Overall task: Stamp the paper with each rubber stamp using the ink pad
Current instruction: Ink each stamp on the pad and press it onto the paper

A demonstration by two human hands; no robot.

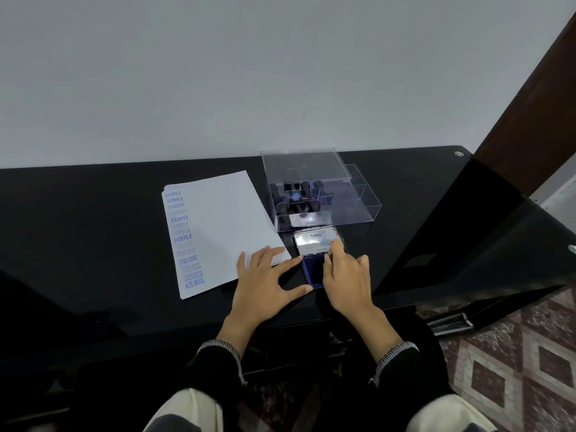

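Just in front of the clear acrylic storage box (324,194) on the black glossy table (93,213), a small blue ink pad w/ a hinged metal lid (316,243) is found, lid raised. The lid edge is pinched by the right hand (346,282), fingers curled on it; whether it's being opened or shut can't be told. The left hand (265,282) is laid flat, fingers spread, thumb and forefinger bracing the pad's left side, palm partly on the white paper sheet (218,226), which lies left of the box.

Progress: a column of blue prints is seen down the paper's left edge, approx. SAMPLE repeated, then PAY OUT (smudged, unsure), EXPRESS, AIR MAIL. So several stamps are judged done. The black-handled rubber stamps (296,198) are all in the box, none in hand. Whether every stamp has been used can't be told; the rest of the sheet is left blank, so room remains for more.
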